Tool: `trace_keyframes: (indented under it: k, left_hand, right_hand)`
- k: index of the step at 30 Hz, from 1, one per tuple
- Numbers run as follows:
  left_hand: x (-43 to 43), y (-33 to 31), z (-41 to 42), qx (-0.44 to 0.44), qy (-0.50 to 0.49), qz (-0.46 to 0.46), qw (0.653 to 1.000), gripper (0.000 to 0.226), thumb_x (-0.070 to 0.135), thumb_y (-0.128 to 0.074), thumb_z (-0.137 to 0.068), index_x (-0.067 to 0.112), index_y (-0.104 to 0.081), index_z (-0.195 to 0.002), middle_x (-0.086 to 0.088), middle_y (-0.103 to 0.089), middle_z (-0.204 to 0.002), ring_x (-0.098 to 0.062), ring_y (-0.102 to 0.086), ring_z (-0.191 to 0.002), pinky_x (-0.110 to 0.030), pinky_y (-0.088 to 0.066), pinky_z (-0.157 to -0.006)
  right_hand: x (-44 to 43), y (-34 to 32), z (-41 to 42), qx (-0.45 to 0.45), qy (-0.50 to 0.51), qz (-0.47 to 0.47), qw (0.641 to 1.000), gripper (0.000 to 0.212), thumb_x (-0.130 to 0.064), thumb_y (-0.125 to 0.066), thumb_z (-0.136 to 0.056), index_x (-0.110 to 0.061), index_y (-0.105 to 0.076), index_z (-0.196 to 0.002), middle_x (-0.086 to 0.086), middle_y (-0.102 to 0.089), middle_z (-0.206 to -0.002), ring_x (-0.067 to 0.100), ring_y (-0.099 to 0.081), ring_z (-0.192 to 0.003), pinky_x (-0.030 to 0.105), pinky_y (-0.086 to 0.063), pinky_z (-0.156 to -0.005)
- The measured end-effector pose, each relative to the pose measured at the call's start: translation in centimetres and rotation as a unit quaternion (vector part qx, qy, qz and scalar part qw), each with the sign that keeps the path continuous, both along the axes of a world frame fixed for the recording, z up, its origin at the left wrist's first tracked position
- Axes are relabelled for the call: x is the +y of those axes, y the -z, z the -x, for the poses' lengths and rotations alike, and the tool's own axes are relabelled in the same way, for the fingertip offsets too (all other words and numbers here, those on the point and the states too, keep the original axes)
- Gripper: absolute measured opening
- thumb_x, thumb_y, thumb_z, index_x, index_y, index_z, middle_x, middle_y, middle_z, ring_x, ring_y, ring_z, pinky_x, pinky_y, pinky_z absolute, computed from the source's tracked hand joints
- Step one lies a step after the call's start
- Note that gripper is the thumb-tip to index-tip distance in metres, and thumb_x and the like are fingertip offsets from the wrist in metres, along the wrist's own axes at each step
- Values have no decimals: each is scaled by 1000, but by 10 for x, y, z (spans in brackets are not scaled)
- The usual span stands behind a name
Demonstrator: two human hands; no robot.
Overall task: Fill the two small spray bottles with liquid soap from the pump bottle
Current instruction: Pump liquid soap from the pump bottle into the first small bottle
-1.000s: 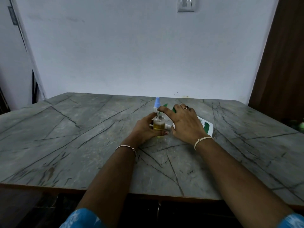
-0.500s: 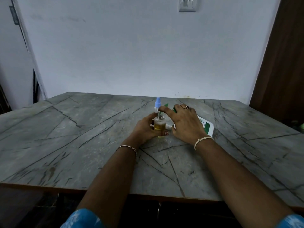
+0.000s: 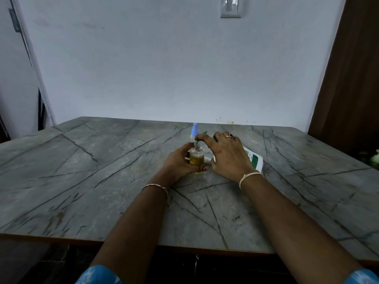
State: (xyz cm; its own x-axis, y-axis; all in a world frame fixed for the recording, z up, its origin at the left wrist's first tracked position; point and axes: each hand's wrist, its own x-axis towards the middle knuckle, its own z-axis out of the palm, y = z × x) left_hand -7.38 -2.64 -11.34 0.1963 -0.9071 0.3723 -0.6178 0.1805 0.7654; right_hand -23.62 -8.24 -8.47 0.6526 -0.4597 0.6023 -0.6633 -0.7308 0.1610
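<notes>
A small clear spray bottle (image 3: 196, 156) with its cap off stands on the marble table (image 3: 102, 171), partly filled with yellow soap. My left hand (image 3: 180, 162) grips it round the body. My right hand (image 3: 227, 156) lies over the green pump head of the white pump bottle (image 3: 253, 160), fingers pressing down, and the green nozzle sits right above the open neck. Just behind stands a second small spray bottle (image 3: 193, 133) wearing its blue spray cap. A small white piece (image 3: 206, 159) shows between my hands; what it is cannot be told.
The table meets a pale wall at the back. A dark wooden door (image 3: 348, 78) stands at the right, and a small green object (image 3: 375, 157) lies beyond the table's right edge. The near table edge runs along the bottom.
Both hands stay on the bottles in the same place. My right fingers have shifted slightly on the pump head.
</notes>
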Motion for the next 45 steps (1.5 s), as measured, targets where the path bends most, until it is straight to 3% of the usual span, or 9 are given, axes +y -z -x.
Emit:
trace_keyframes:
  k: [5, 11, 20, 30, 40, 45]
  left_hand:
    - [2, -2, 2, -3, -5, -3, 1000, 74, 27, -87, -64, 31, -49, -127, 10, -64, -104, -13, -66, -97, -29, -52, -91]
    - [0, 0, -1, -9, -1, 1, 1000, 67, 28, -88, -63, 40, -49, -116, 4, -69, -109, -13, -67, -96, -36, -54, -92]
    - [1, -1, 1, -14, -1, -5, 1000, 76, 26, -86, -66, 24, -48, -131, 6, -62, -109, -15, -63, -102, -33, -51, -95]
    - [-2, 3, -3, -9, -1, 5, 1000, 71, 30, -88, -62, 33, -53, -124, 3, -69, -110, -14, -66, -98, -38, -54, -91]
    - [-2, 1, -3, -5, 0, -3, 1000, 81, 28, -88, -63, 24, -48, -133, 5, -66, -112, -15, -65, -100, -31, -52, -94]
    - [-2, 0, -1, -10, -1, 4, 1000, 75, 29, -88, -63, 27, -51, -129, 7, -67, -108, -12, -67, -96, -23, -52, -87]
  right_hand:
    - [1, -1, 3, 5, -3, -7, 1000, 74, -25, -64, -80, -36, -27, -144, 7, -55, -109, 28, -50, -108, 43, -41, -91]
    - [1, -3, -3, -20, -13, -18, 1000, 65, -26, -63, -77, -32, -36, -136, 5, -56, -106, 27, -52, -105, 43, -43, -88]
    - [-1, 0, 3, 7, -9, 10, 1000, 76, -27, -63, -82, -38, -24, -146, 7, -55, -107, 28, -51, -104, 41, -41, -88]
    - [1, -2, -4, -9, 0, -1, 1000, 66, -26, -62, -78, -32, -34, -138, 6, -55, -112, 28, -50, -109, 43, -39, -90]
    - [1, -5, 4, 23, -12, 9, 1000, 85, -25, -60, -83, -41, -9, -149, 10, -54, -105, 29, -49, -104, 42, -41, -85]
    - [1, -8, 3, 12, -14, -26, 999, 75, -27, -62, -82, -35, -24, -146, 8, -54, -108, 29, -49, -109, 43, -40, -89]
